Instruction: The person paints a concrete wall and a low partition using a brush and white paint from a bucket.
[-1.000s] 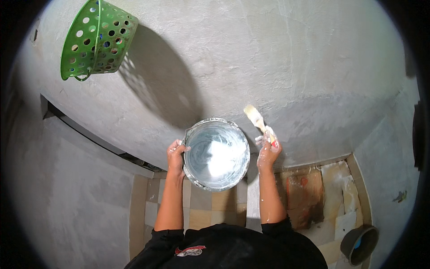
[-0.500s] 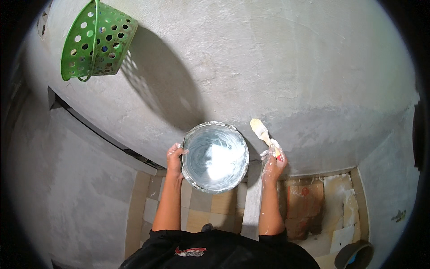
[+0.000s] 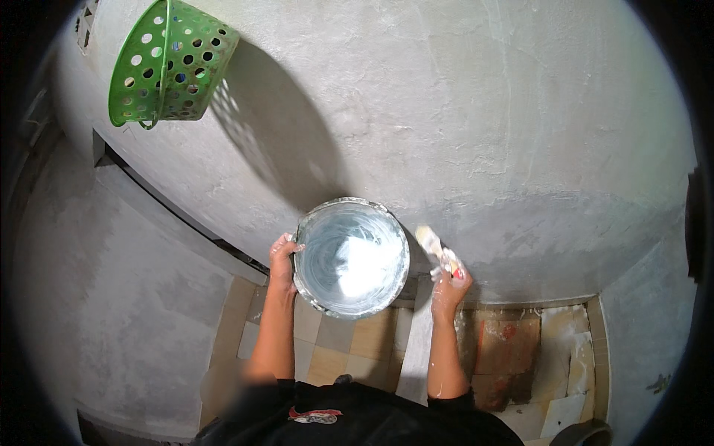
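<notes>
A round bucket with white paint smeared over its inner wall hangs in front of me, its open top facing up. My left hand grips its left rim, thumb over the edge. To the right of the bucket, apart from it, my right hand is closed round the handle of a paintbrush. The brush's pale bristles point up and to the left, toward the wall. White paint spots the fingers of both hands. A bright patch of light covers the paint at the bucket's bottom.
A plastered grey wall rises close ahead. On it, upper left, hangs a green basket with round holes. Below are floor tiles, a pale ledge, reddish slabs and a dark round container at lower right.
My right hand has drawn the brush down, nearer to me and lower against the wall. The bucket has shifted slightly left in view, still in my left hand.
</notes>
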### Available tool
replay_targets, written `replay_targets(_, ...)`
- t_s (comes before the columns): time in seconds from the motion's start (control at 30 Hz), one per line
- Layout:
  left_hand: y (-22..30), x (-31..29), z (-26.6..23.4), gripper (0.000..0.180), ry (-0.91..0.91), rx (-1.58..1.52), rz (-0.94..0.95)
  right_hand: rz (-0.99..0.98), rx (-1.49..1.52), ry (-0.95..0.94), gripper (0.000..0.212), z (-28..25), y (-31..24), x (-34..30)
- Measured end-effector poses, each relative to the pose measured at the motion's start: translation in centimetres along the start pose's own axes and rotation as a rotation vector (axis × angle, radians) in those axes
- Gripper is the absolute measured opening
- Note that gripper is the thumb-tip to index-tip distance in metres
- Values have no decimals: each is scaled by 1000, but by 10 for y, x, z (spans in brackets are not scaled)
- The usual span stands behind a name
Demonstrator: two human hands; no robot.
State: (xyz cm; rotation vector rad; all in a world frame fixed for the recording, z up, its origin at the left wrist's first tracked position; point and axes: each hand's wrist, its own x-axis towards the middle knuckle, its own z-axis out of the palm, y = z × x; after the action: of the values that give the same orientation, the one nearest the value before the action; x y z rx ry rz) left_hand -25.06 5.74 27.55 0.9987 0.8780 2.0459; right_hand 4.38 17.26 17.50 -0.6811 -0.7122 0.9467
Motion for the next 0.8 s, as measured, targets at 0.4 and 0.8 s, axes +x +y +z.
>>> replay_targets(0.4,5,-1,19,9,81,9,-4,-327,-312,-290,25,0,-4,34)
replay_targets(0.8,6,-2,2,9,98,-10,-46,-1098,-604,-561,39,-4,-53,30)
